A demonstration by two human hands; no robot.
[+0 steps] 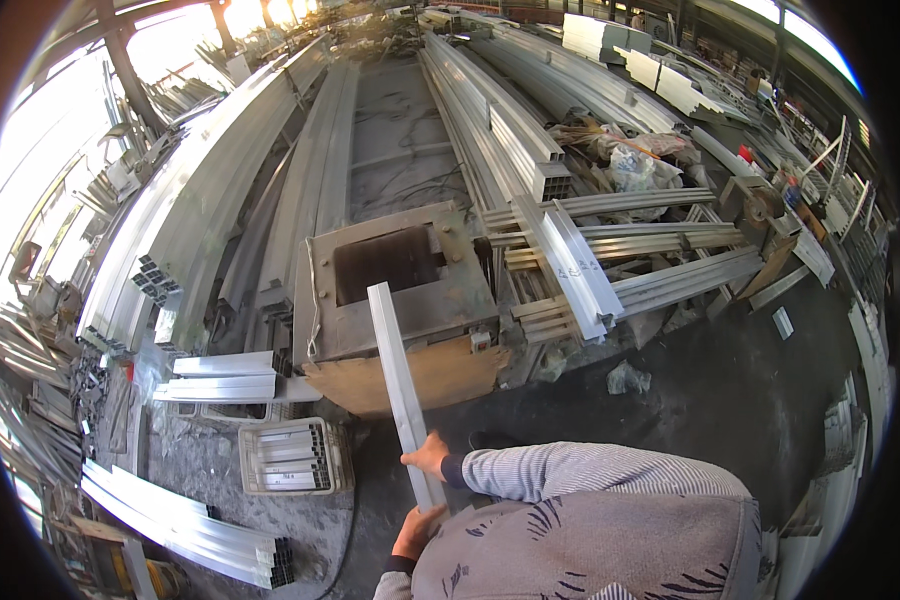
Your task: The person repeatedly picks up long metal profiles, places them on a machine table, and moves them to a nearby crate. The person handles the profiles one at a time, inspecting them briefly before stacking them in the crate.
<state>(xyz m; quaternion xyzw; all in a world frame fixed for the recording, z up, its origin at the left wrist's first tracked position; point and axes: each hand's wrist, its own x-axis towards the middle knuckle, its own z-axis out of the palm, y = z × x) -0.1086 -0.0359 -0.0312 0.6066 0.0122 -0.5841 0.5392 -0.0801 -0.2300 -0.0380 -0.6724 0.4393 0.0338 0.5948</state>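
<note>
- The left hand [417, 530] grips the near end of a long silver metal bar [395, 370], close against the person's grey vest [580, 545].
- To the near left, a row of long silver profiles [185, 525] lies low, their hollow ends facing right.
- The right hand [429, 456], at the end of a striped sleeve [590, 468], closes around the same bar a little farther along; so both hands grasp 1 thing.
- Left of the hands, a pale crate [343, 455] holds short metal pieces [288, 455].
- To the right, a crumpled clear plastic bag [629, 378] lies on the dark floor [715, 370].
- The bar slants away, its far end over a grey metal box [355, 330] with a dark opening and a wooden front panel [410, 380]; whether they touch, I cannot tell.
- Right of the box, 2 pale profiles [575, 270] lie across thinner bars [670, 285].
- Farther left, long hollow profiles [210, 170] lie in stacks.
- At the far right, white boards [595, 38] are piled up.
</note>
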